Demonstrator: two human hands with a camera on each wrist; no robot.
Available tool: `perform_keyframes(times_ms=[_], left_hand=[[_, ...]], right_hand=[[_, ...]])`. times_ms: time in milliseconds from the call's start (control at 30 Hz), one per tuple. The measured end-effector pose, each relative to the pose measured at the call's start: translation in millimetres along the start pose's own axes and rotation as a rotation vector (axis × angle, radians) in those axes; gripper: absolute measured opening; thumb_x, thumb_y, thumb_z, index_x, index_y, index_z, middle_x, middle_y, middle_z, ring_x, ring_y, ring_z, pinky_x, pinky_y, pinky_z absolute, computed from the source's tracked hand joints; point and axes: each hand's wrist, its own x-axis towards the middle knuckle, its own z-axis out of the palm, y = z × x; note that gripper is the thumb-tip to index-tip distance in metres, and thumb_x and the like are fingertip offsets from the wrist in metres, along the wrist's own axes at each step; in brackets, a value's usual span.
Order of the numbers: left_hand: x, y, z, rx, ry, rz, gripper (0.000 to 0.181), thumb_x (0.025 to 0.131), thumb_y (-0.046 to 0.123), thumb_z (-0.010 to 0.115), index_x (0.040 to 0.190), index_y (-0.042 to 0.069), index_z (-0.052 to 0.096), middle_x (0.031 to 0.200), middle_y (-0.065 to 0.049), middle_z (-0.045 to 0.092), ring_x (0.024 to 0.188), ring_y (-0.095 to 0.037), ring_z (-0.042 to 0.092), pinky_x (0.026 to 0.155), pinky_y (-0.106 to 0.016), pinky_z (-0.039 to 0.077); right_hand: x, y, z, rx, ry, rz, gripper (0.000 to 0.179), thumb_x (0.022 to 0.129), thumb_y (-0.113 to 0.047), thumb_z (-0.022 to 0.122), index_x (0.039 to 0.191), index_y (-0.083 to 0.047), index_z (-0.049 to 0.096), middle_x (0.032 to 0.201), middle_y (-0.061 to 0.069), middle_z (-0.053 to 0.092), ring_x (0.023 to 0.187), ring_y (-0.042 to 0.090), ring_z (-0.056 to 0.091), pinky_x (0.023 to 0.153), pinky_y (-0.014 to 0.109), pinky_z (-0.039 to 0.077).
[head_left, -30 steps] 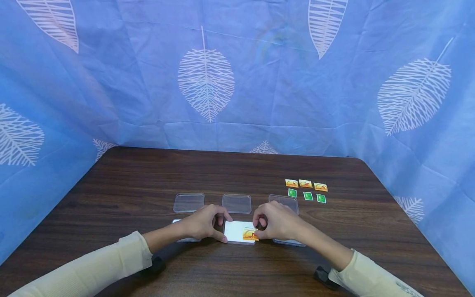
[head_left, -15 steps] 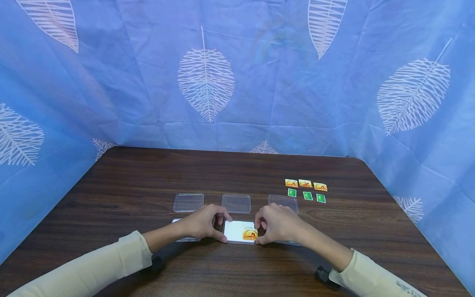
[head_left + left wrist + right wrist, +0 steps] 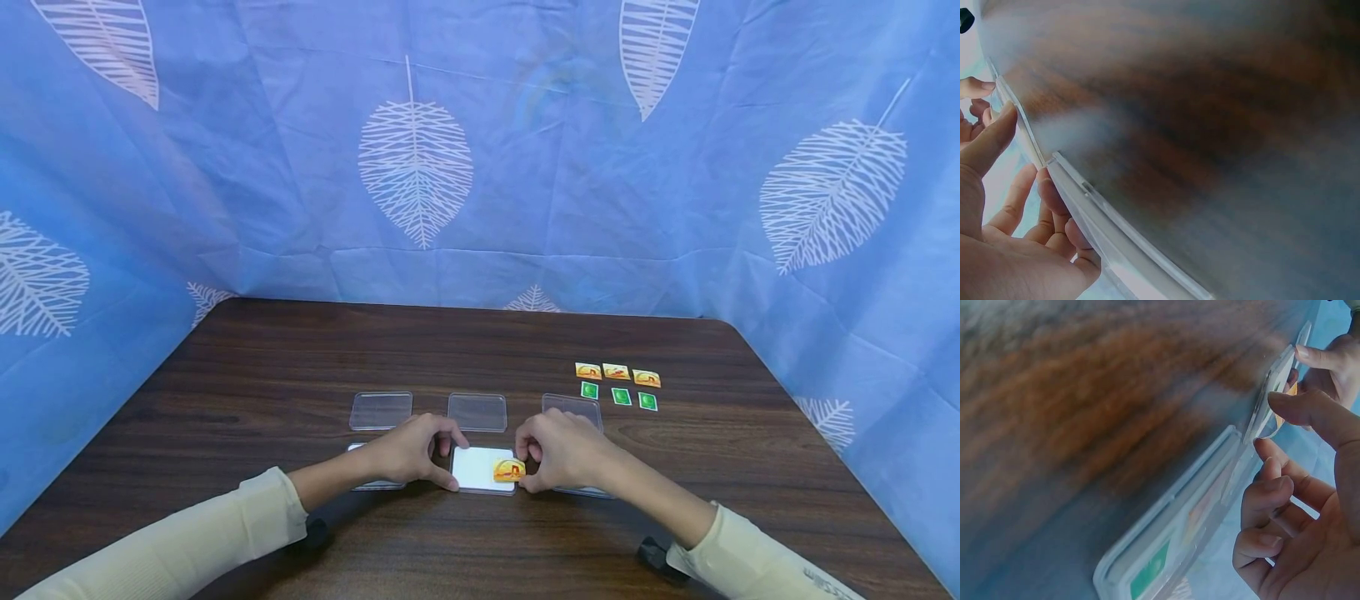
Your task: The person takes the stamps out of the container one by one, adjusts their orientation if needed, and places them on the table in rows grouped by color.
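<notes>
Looks like you're placing the orange-and-yellow rectangular paper-like slip on the white rectangular card in the front-middle clear plastic rectangular case. Your left grip holds the case's left end; your right grip curls at the other end, can't tell if it's pinching anything. I'd square the slip up next. Half a second ago it sat inside the right edge, now it pokes past

Orange sticker (picture-printed) overlaps white card.
</notes>
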Motion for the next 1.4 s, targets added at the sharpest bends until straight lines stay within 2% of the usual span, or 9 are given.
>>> perform_keyframes(times_ms=[500,800,1000,1267,1400], left_hand=[[1.0,-1.2,-2.5,-0.008,-0.024,-0.002,0.042,0.077,0.008,0.092,0.113,0.0,0.072,0.084,0.0,0.054,0.066,-0.006,0.041,0.061,-0.021,0.037],[2.0,1.4,-4.0,-0.019,-0.042,0.004,0.041,0.077,0.006,0.091,0.112,-0.001,0.071,0.084,-0.002,0.054,0.066,-0.006,0.041,0.06,-0.021,0.037],[2.0,2.0,-4.1,-0.03,-0.047,-0.002,0.04,0.077,0.005,0.091,0.112,-0.001,0.071,0.084,-0.002,0.054,0.066,-0.007,0.041,0.06,-0.021,0.037],[1.4,-1.3,-4.3,-0.041,-0.038,-0.005,0.04,0.077,0.004,0.091,0.111,0.0,0.071,0.085,-0.001,0.053,0.065,-0.006,0.041,0.059,-0.021,0.037],[1.1,-2.5,-3.8,-0.038,-0.042,-0.01,0.04,0.077,0.005,0.091,0.111,0.0,0.071,0.085,-0.002,0.053,0.064,-0.006,0.04,0.059,-0.021,0.036]], right_hand=[[-14.1,14.0,-11.7,0.005,0.083,0.0,0.029,0.076,-0.021,0.093,0.076,-0.021,0.064,0.065,-0.012,0.047,0.06,0.004,0.043,0.057,0.026,0.035],[-17.9,22.8,-17.7,0.012,0.09,0.093,0.027,0.078,-0.022,0.091,0.076,-0.022,0.064,0.068,-0.009,0.048,0.062,0.009,0.046,0.059,0.027,0.035],[-20.2,28.5,-21.4,0.02,0.098,0.084,0.026,0.077,-0.02,0.091,0.078,-0.02,0.065,0.068,-0.009,0.049,0.059,0.008,0.044,0.055,0.026,0.032],[-23.0,44.9,-30.1,0.0,0.122,0.081,0.023,0.079,-0.019,0.089,0.08,-0.018,0.066,0.067,-0.009,0.048,0.057,0.007,0.041,0.053,0.026,0.031],[-24.7,55.1,-33.7,-0.002,0.12,0.103,0.022,0.081,-0.018,0.088,0.083,-0.017,0.066,0.069,-0.007,0.048,0.058,0.008,0.042,0.054,0.027,0.031]])
